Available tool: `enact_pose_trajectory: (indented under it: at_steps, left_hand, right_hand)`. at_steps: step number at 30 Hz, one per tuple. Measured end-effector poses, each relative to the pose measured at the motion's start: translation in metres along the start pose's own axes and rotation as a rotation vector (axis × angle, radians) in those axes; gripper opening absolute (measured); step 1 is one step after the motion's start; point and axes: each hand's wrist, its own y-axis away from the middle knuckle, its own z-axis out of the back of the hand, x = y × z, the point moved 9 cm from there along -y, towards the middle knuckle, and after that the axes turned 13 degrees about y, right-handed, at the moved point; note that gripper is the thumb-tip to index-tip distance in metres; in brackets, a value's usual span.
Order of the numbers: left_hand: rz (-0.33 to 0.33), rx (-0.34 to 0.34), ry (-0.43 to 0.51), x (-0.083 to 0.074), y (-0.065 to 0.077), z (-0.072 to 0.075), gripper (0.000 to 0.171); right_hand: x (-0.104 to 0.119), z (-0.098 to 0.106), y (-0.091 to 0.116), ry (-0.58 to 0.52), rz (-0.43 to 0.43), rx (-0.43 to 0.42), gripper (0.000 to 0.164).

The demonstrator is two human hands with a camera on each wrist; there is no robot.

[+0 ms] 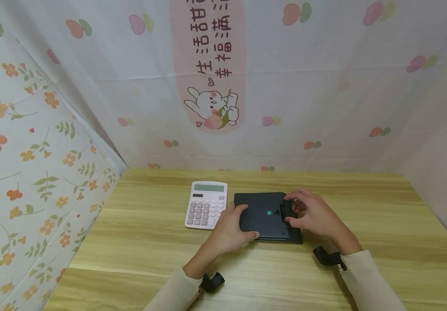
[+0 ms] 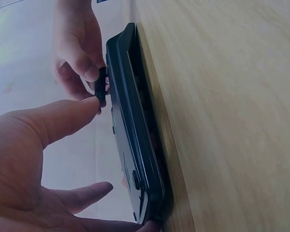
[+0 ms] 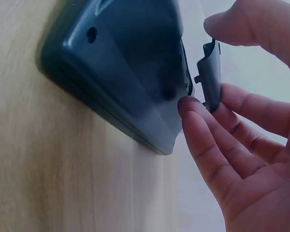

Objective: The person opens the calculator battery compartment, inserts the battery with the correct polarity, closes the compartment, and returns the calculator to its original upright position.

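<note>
A black calculator (image 1: 258, 216) lies face down on the wooden table, its keys hidden underneath. My left hand (image 1: 229, 229) is spread around its left end, the thumb along the near edge. A fingertip touches the calculator's edge in the left wrist view. Over the right part of the back, my right hand (image 1: 314, 214) pinches a small black battery cover (image 3: 210, 79) between thumb and fingers. The cover is tilted up from the casing, with its small tabs showing. A green round sticker (image 1: 269, 213) marks the back beside the battery opening.
A white calculator (image 1: 207, 187) lies face up just left of the black one. Behind the wooden table (image 1: 141, 246) hangs a printed curtain (image 1: 324, 99), and a floral cloth (image 1: 33, 172) covers the left side. Black wrist mounts (image 1: 326, 256) sit at both sleeves.
</note>
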Motion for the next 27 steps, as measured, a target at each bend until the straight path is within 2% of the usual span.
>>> enact_pose_trajectory:
  at_steps: [6, 10, 14, 17, 27]
  left_hand:
    - [-0.016, -0.002, 0.003, -0.001, 0.001, 0.0, 0.081]
    - [-0.034, -0.013, 0.004, 0.007, -0.003, -0.002, 0.082]
    - [-0.018, -0.016, 0.008, 0.014, -0.006, -0.004, 0.083]
    - [-0.004, -0.012, 0.021, 0.012, -0.006, -0.003, 0.082]
    - [-0.016, -0.02, 0.017, 0.022, -0.009, -0.006, 0.085]
  right_hand:
    - [-0.005, 0.003, 0.002, 0.008, -0.027, -0.005, 0.051]
    - [-0.009, 0.006, 0.003, 0.004, -0.037, -0.003, 0.052]
    - [-0.012, 0.011, 0.004, 0.006, -0.042, -0.006, 0.053]
    - [-0.015, 0.014, 0.004, 0.016, -0.038, -0.012, 0.054]
    - [-0.026, 0.029, 0.01, -0.021, -0.025, -0.041, 0.057]
